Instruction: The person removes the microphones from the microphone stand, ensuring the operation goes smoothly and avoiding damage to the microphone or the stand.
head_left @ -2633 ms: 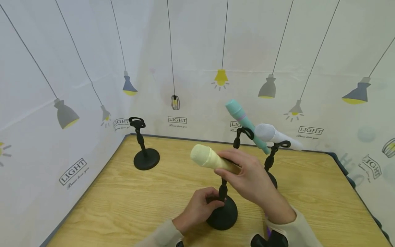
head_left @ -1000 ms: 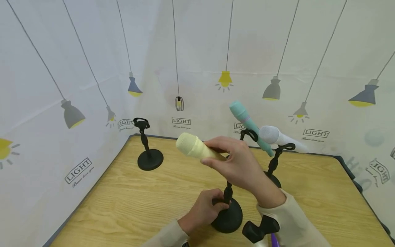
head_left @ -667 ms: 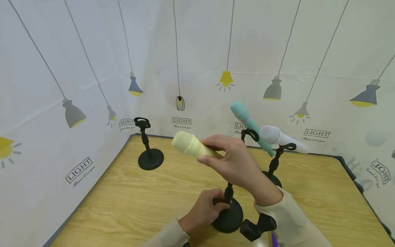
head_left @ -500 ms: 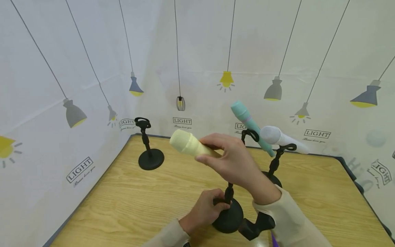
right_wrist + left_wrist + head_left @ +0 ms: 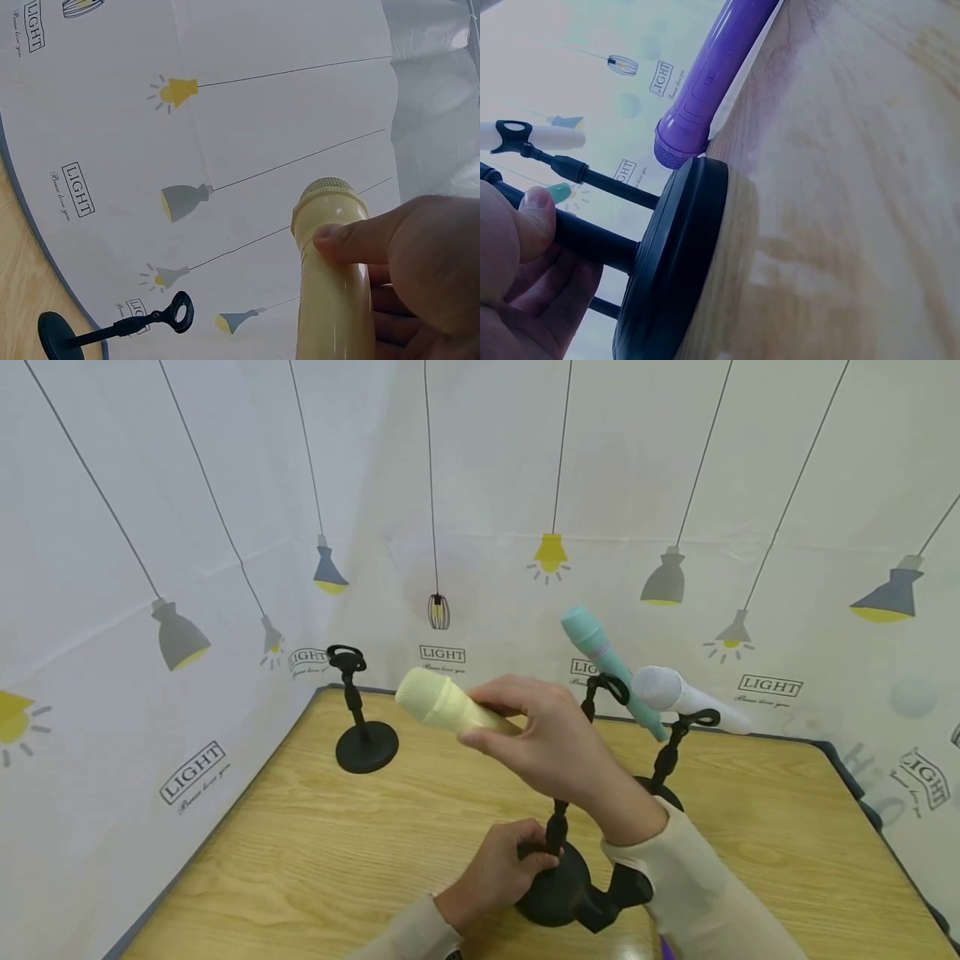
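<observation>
My right hand (image 5: 547, 735) grips a pale yellow microphone (image 5: 435, 697), its head tilted up to the left. In the right wrist view the thumb presses on the yellow microphone (image 5: 334, 300) just below its mesh head. Below it, my left hand (image 5: 495, 864) holds the pole of a black microphone stand (image 5: 553, 897) low down, close to the round base. The left wrist view shows thumb and fingers around that pole, with the base (image 5: 671, 255) flat on the table. My right hand hides the upper part of this stand in the head view.
A teal microphone (image 5: 592, 643) and a white microphone (image 5: 660, 687) rest slanted in stands behind my right hand. Another stand (image 5: 363, 745) without a microphone is at the back left. A purple microphone (image 5: 712, 82) lies near the held stand. Printed curtains border the wooden table (image 5: 315, 843).
My right hand has moved left and slightly up with the yellow microphone, away from the near stand's pole. The left hand keeps its hold low on the stand.
</observation>
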The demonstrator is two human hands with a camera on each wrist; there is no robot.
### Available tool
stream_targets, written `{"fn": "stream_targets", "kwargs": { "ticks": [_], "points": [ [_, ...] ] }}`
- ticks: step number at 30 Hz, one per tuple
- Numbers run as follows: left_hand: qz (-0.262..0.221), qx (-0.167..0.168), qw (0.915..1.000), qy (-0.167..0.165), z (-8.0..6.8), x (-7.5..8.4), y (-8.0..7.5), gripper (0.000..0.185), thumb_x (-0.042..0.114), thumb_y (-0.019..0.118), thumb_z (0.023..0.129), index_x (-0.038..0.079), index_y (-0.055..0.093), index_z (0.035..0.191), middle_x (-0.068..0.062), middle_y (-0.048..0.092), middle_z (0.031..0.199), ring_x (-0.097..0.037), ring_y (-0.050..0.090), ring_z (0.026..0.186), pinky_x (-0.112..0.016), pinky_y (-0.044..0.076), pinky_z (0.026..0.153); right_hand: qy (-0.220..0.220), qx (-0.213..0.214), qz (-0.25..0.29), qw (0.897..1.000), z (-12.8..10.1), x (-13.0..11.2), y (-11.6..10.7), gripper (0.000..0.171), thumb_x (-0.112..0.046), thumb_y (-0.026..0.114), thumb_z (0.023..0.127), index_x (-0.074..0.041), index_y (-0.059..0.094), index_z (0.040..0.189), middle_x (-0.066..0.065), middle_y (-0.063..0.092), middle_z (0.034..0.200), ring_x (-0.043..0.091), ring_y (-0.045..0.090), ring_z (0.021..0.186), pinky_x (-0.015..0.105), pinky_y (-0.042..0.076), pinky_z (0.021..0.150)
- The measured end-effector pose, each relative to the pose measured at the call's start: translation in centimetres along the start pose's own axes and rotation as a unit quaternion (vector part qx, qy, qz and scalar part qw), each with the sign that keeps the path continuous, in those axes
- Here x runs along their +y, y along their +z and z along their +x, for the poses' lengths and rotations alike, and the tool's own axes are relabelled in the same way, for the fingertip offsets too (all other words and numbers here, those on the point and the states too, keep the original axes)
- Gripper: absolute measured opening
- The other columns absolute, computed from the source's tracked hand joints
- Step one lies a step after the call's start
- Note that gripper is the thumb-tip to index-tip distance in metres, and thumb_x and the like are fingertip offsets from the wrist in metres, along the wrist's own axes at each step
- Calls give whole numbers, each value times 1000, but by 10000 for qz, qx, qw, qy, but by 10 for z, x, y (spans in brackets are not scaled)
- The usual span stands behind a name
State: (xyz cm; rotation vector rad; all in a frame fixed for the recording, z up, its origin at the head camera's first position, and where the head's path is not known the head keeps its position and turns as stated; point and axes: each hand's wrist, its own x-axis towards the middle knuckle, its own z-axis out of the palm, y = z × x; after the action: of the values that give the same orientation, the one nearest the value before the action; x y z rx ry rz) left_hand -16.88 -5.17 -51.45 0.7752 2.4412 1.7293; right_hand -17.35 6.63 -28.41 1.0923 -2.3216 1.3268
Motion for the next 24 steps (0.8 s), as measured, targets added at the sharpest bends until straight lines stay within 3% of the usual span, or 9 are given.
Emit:
{"fn": "stream_targets", "kwargs": {
  "ticks": [6, 18, 24],
  "points": [
    [72, 34, 10000, 1, 0, 0, 0, 8, 4, 81, 95, 9, 78, 102, -4, 82, 100, -8, 76, 101, -22, 59, 94, -230, 129, -14, 9997, 6, -1, 3, 29, -9, 86, 93, -6, 80, 121, 8, 80, 118, 18, 74, 101, 30, 65, 82],
    [28, -99, 9998, -152, 1, -1, -1, 9, 5, 81, 95, 10, 78, 102, -4, 82, 100, 0, 69, 95, -22, 57, 95, -823, -16, -284, 9962, 17, -17, 6, 36, -13, 86, 94, -5, 78, 127, 9, 80, 122, 16, 74, 102, 32, 64, 85],
    [21, -138, 9998, -162, 0, -2, -1, 10, 6, 80, 96, 12, 77, 104, 0, 81, 102, -2, 71, 101, -24, 57, 98, -948, 47, -371, 9948, 16, -20, 1, 36, -12, 87, 92, -2, 77, 126, 11, 80, 121, 18, 76, 103, 31, 64, 88]
  ]
}}
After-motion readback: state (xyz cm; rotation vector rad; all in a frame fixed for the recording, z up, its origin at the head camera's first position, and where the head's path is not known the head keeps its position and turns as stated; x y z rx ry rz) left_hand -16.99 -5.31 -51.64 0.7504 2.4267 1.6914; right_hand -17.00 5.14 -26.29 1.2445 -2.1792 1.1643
